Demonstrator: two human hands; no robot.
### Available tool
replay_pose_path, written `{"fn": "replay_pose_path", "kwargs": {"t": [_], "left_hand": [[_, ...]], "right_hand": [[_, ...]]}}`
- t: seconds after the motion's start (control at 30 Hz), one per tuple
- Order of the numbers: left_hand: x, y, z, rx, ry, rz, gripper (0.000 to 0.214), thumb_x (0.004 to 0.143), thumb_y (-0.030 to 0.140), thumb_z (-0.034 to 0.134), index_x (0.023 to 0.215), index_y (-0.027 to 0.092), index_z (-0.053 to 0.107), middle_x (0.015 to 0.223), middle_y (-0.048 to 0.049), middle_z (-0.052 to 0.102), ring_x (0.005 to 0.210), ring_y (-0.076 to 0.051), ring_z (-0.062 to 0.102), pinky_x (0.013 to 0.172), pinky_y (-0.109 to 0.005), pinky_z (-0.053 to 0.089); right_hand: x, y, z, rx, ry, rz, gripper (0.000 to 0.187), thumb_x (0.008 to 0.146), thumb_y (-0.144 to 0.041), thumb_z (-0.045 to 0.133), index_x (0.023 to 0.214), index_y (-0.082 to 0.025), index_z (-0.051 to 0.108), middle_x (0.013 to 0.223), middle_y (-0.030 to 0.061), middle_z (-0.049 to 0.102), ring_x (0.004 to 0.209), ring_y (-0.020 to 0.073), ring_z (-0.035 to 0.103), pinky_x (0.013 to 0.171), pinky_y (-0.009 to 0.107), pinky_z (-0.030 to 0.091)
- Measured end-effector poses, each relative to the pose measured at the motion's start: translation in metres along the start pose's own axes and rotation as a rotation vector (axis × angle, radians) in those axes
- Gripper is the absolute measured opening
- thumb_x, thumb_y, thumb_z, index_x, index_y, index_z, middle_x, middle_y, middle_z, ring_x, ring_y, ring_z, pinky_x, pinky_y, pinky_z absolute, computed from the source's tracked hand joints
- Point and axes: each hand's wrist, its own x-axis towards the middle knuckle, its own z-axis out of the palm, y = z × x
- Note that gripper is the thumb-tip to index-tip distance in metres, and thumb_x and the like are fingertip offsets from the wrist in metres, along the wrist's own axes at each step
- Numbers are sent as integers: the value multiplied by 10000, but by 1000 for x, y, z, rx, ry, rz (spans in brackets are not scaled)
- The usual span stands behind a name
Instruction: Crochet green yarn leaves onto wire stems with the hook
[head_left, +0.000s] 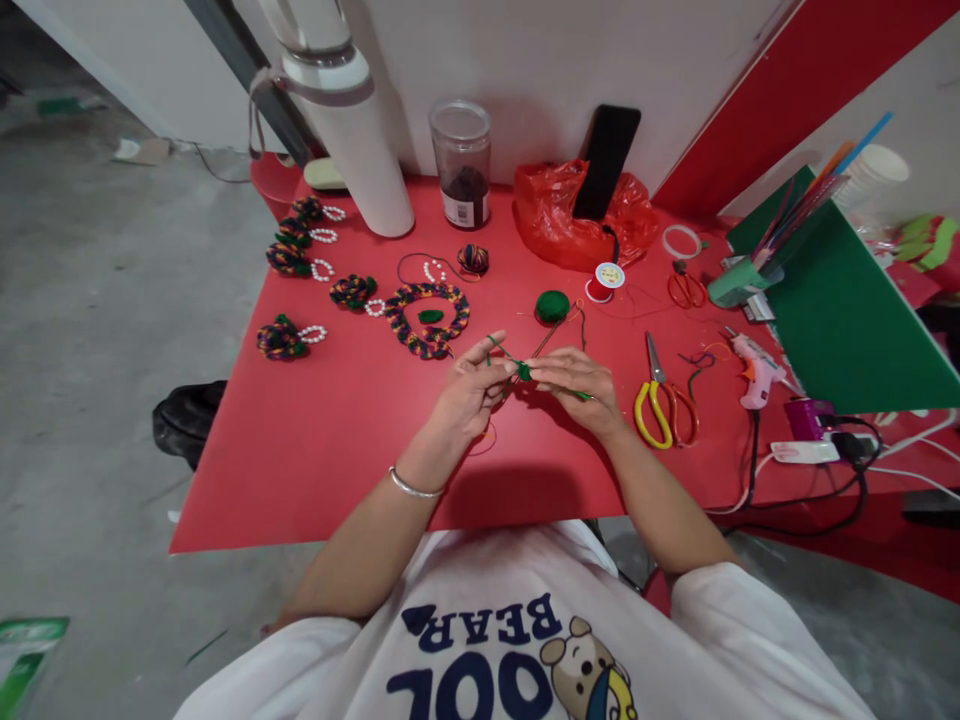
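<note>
Above the middle of the red table, my left hand (474, 388) pinches a small green crochet piece (523, 371), with green yarn (504, 348) running over its raised finger. My right hand (579, 384) meets it from the other side, its fingers closed round a thin crochet hook whose green handle (584, 396) shows below the fingers. The hook's tip is hidden at the piece. Just beyond my hands lies a green yarn ball (553, 306). Left of them, a multicoloured crocheted strip (396, 325) curves around a small green leaf-like piece (430, 316).
Crocheted flowers with bead loops (282, 338) line the left side. At the back stand a white bottle (367, 150), a clear jar (461, 165) and a phone (609, 160) on a red bag (536, 215). Yellow-handled scissors (652, 400), a pink glue gun (759, 370) and cables (754, 460) lie right.
</note>
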Motion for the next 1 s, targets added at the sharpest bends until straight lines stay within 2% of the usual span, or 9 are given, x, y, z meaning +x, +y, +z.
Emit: {"fn": "replay_pose_path", "kwargs": {"t": [0.13, 0.27, 0.4, 0.63, 0.8, 1.0], "left_hand": [[0, -2, 2, 63, 44, 93, 683, 545, 157, 850, 1202, 129, 663, 482, 128, 482, 367, -27, 303, 397, -191, 196], [0, -5, 4, 175, 81, 249, 621, 582, 172, 817, 1189, 131, 687, 543, 78, 586, 428, -58, 442, 452, -198, 343], [0, -4, 2, 287, 80, 328, 586, 602, 160, 801, 1180, 135, 710, 621, 37, 651, 527, -98, 568, 528, -216, 442], [-1, -1, 2, 341, 15, 374, 516, 616, 129, 780, 1130, 160, 744, 634, 19, 677, 573, -108, 602, 571, -224, 490], [-2, -1, 2, 347, -13, 369, 529, 612, 122, 768, 1138, 172, 744, 650, 19, 683, 584, -112, 608, 554, -221, 481], [-4, 0, 3, 340, -40, 368, 518, 634, 113, 760, 1149, 162, 740, 654, 13, 683, 580, -105, 603, 542, -209, 463]], "right_hand": [[-2, 4, -4, -39, -60, -52, 190, 992, -266, 636, 1085, -319, 793, 1139, 50, 811, 1008, 198, 749, 898, 431, 597], [-4, 4, -3, -50, -84, -72, 210, 980, -250, 648, 1134, -320, 774, 1156, 53, 803, 1017, 205, 742, 934, 446, 588], [-5, -3, -4, -42, -47, -50, 200, 967, -256, 665, 1131, -308, 767, 1133, 55, 806, 996, 213, 742, 913, 452, 594], [2, -21, -10, 21, 7, 26, 150, 977, -231, 635, 1025, -268, 772, 996, 50, 823, 919, 211, 749, 855, 438, 601], [0, -22, -13, 124, 47, 181, 132, 969, -299, 656, 965, -257, 781, 947, 54, 808, 894, 214, 738, 836, 422, 606], [-5, -22, -13, 228, 66, 303, 140, 978, -286, 654, 1010, -276, 791, 974, 33, 802, 931, 196, 731, 881, 392, 585]]}}
